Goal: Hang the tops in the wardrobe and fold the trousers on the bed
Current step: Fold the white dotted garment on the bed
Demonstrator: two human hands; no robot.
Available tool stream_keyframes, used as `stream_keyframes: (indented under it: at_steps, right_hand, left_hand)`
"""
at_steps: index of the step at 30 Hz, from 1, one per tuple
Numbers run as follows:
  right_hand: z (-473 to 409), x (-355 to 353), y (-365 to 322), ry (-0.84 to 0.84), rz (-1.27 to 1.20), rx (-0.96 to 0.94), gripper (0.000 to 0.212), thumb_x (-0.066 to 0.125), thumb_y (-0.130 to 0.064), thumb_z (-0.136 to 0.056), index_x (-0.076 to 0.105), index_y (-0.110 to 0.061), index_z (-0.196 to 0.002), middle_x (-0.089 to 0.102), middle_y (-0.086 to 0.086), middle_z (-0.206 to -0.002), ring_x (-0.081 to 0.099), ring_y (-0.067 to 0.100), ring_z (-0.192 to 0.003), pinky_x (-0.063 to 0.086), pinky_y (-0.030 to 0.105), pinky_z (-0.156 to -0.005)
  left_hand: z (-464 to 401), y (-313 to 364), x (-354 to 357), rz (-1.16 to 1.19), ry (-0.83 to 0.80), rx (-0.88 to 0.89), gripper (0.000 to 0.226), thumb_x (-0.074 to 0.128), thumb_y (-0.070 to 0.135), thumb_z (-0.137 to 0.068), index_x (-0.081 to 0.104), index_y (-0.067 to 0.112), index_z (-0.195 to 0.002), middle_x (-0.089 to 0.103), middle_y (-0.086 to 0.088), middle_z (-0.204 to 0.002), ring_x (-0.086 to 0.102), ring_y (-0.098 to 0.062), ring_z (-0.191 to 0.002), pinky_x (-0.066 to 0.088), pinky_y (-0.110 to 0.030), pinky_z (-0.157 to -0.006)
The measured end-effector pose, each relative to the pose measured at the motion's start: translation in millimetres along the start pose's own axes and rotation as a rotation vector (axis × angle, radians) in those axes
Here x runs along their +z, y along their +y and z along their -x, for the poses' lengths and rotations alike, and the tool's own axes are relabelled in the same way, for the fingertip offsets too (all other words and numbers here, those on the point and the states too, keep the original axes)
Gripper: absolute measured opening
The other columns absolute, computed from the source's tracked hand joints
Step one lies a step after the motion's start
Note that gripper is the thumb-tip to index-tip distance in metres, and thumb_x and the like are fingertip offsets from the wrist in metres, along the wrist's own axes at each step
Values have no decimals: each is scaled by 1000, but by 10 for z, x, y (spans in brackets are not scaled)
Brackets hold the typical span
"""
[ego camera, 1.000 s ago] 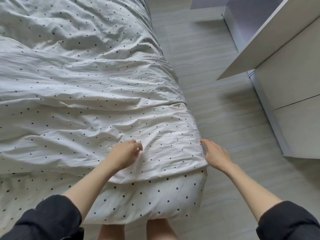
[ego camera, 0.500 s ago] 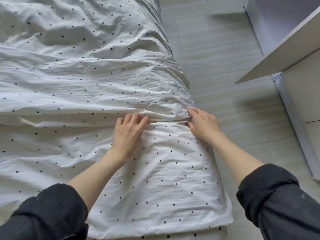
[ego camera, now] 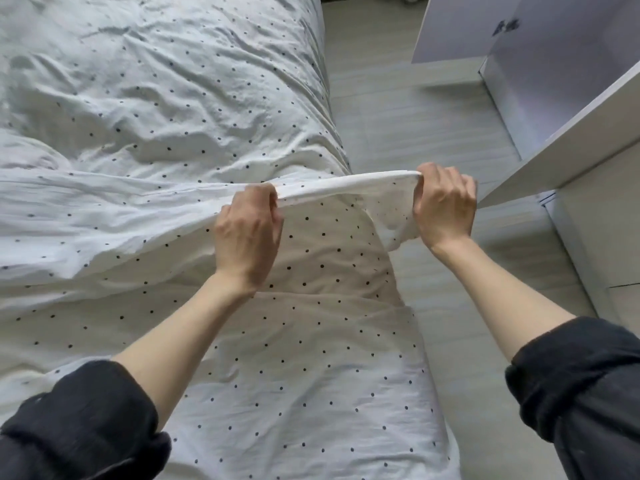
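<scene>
A white duvet (ego camera: 173, 109) with small black dots covers the bed. Its near edge (ego camera: 346, 185) is lifted off the dotted sheet (ego camera: 311, 393) below. My left hand (ego camera: 247, 233) grips that edge near the middle of the bed's right side, fingers curled over the fabric. My right hand (ego camera: 445, 204) grips the duvet's corner beyond the bed's right side, and the cloth is stretched taut between both hands. No tops or trousers are in view.
A pale wood-look floor (ego camera: 415, 109) runs along the bed's right side. A white open wardrobe door (ego camera: 571, 140) juts out close to my right hand, with white cabinet fronts (ego camera: 609, 244) behind it and a white panel (ego camera: 460, 26) at the top right.
Both hands went from lying on the sheet to gripping the duvet's edge, and have lifted it off the bed. My right hand moved out past the bed's side.
</scene>
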State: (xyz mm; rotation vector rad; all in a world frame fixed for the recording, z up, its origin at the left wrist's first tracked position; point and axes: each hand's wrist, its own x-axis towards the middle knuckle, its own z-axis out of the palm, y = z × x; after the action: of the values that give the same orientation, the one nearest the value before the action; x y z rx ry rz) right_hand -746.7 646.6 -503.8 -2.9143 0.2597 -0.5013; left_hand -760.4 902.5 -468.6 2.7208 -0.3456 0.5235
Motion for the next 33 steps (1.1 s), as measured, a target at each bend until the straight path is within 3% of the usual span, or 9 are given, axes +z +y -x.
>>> stream_keyframes:
  at_steps: [2, 4, 6, 9, 12, 24, 26, 29, 33]
  right_hand:
    - [-11, -139, 36, 94, -14, 24, 25, 39, -6, -94, 62, -4, -102, 65, 14, -94, 58, 32, -92, 34, 39, -87]
    - [138, -186, 133, 109, -5, 43, 21, 44, -2, -90, 63, -3, -98, 65, 15, -93, 59, 33, -91, 36, 40, -87]
    - [386, -170, 265, -11, 39, 66, 20, 48, 1, -85, 62, -3, -97, 65, 16, -96, 57, 33, -96, 34, 40, -87]
    - [751, -58, 433, -447, 207, 215, 28, 42, -3, -88, 55, -9, -112, 58, 13, -118, 47, 29, -116, 30, 38, -92]
    - [1055, 18, 327, -721, 189, 302, 36, 42, -12, -94, 44, -13, -130, 50, 9, -133, 43, 26, -125, 35, 38, -98]
    - [2408, -243, -1407, -831, -183, 12, 48, 33, -28, -101, 23, -21, -147, 13, 3, -158, 10, 16, -145, 6, 41, -117]
    - [2596, -303, -1749, -862, -183, -40, 49, 31, -30, -101, 21, -21, -148, 12, 3, -158, 9, 16, -146, 6, 42, -117]
    - [2800, -358, -2342, -859, -205, -128, 49, 34, -31, -101, 21, -23, -147, 12, 3, -158, 9, 16, -145, 7, 42, -116]
    - [2975, -372, -3239, -782, -250, -220, 52, 43, -31, -99, 27, -21, -147, 15, 5, -157, 12, 20, -146, 9, 43, -117]
  left_hand:
    - [-31, 113, -64, 20, 88, 27, 2, 57, -1, -87, 57, 0, -84, 55, -14, -67, 49, -27, -55, 35, -30, -54]
    - [106, 188, -43, 31, 34, 90, 7, 60, -5, -84, 57, 1, -82, 54, -13, -65, 49, -27, -55, 36, -31, -54]
    - [328, 174, 38, -28, -279, 154, 11, 53, -7, -86, 55, 4, -89, 56, -12, -75, 54, -28, -68, 37, -34, -61]
    - [655, 14, 225, -154, -820, 71, 23, 35, 3, -92, 42, 9, -113, 56, -10, -112, 50, -27, -105, 35, -35, -79]
    - [910, -136, 258, -113, -1003, 71, 38, 34, 13, -96, 36, 13, -134, 41, -6, -141, 37, -23, -128, 35, -36, -98]
    - [2204, -979, -707, -125, -954, 82, 50, 39, 14, -97, 29, 20, -146, 10, -6, -158, 8, -25, -145, 4, -44, -116]
    - [2311, -1175, -990, -89, -880, 61, 48, 46, 11, -95, 38, 17, -142, 19, -9, -156, 16, -29, -144, 7, -48, -116]
    - [2429, -1615, -1435, -35, -678, 89, 42, 69, 3, -79, 62, 7, -119, 53, -16, -134, 46, -37, -127, 31, -59, -104]
    - [2575, -2426, -1919, -48, -500, 15, 59, 69, -11, -65, 54, 6, -120, 56, -18, -128, 49, -37, -124, 34, -59, -103]
